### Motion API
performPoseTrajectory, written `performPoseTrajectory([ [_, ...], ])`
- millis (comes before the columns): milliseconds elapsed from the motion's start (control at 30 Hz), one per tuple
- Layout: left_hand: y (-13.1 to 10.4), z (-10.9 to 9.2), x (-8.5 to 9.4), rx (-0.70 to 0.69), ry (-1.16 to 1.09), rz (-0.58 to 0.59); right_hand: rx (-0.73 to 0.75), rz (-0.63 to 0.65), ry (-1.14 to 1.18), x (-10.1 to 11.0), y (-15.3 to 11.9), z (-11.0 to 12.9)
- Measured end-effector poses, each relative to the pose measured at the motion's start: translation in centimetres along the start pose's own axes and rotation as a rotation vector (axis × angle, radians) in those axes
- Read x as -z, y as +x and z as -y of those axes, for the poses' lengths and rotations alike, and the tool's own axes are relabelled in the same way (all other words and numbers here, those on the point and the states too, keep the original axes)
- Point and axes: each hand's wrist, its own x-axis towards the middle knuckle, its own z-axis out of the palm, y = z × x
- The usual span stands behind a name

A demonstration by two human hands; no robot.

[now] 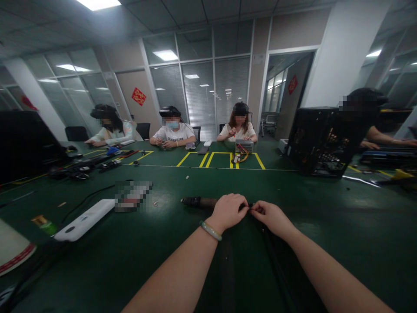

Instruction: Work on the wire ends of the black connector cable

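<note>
A dark, stick-shaped corded tool (205, 202), which looks like an electric screwdriver, lies across the green table with its narrow tip to the left. My left hand (230, 210) is wrapped over its rear part, fingers curled and a bracelet at the wrist. Close beside it, my right hand (265, 214) pinches at the tool's tail end, where a black cable (269, 243) seems to join. The cable runs down toward the near edge. My fingers hide the exact joint between tool and cable.
A white power bank-like slab (86, 219), a small green bottle (45, 225) and a paper cup (13, 248) stand left. An open black computer case (316, 143) is at right. Co-workers sit across the table (156, 269), one near a metal box with wires (244, 147).
</note>
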Motion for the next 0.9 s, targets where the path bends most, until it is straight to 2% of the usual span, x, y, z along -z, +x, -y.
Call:
performPoseTrajectory([
  [900, -0.02, -0.23, 0.06, 0.01, 0.032, -0.002, 0.006, -0.012, -0.003, -0.13, 0.18, -0.37],
])
